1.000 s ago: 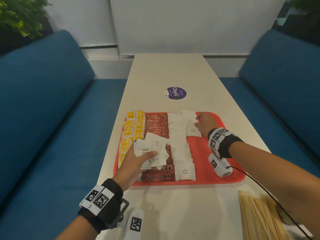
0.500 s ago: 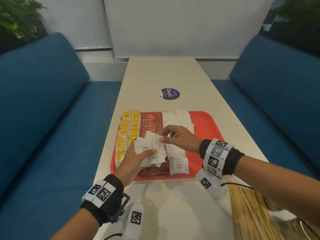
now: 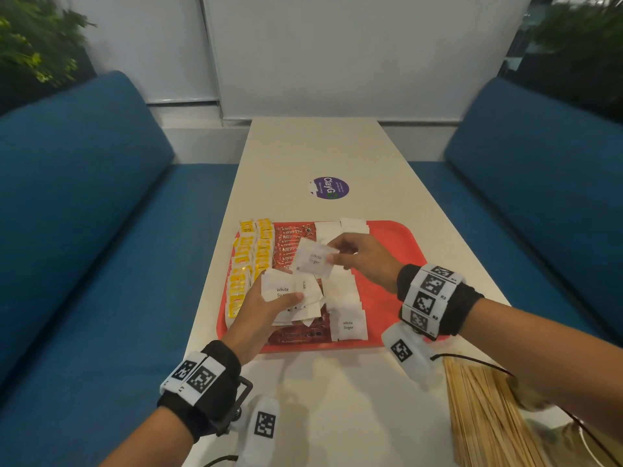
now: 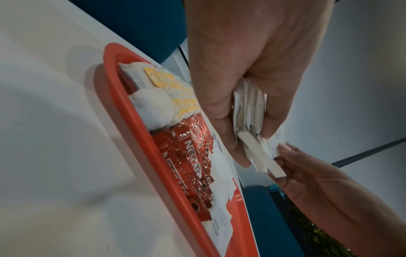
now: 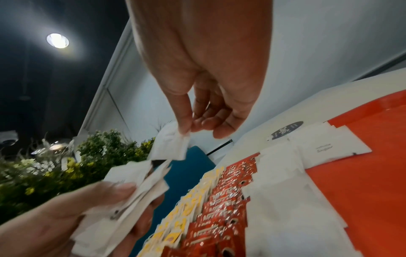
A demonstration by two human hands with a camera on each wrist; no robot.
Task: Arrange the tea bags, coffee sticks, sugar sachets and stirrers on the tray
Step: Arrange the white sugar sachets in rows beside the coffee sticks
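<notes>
Since half a second before: right hand (image 3: 362, 261) drawn back from the fanned bundle (image 3: 291, 298), one sugar sachet (image 3: 313, 260) pinched at its corner between thumb and fingertip, held above the coffee sticks (image 3: 290, 246). Left hand (image 3: 261, 315) clamped on the bundle, thumb pressed on top. Risks noted: loose fan likely to spill over the laid rows; thin corner pinch likely to drop the sachet askew. Red tray (image 3: 394, 237) bare along its right side, open for the next column; near rim close to the table edge. Stirrers (image 3: 485, 419) off tray, at right
</notes>
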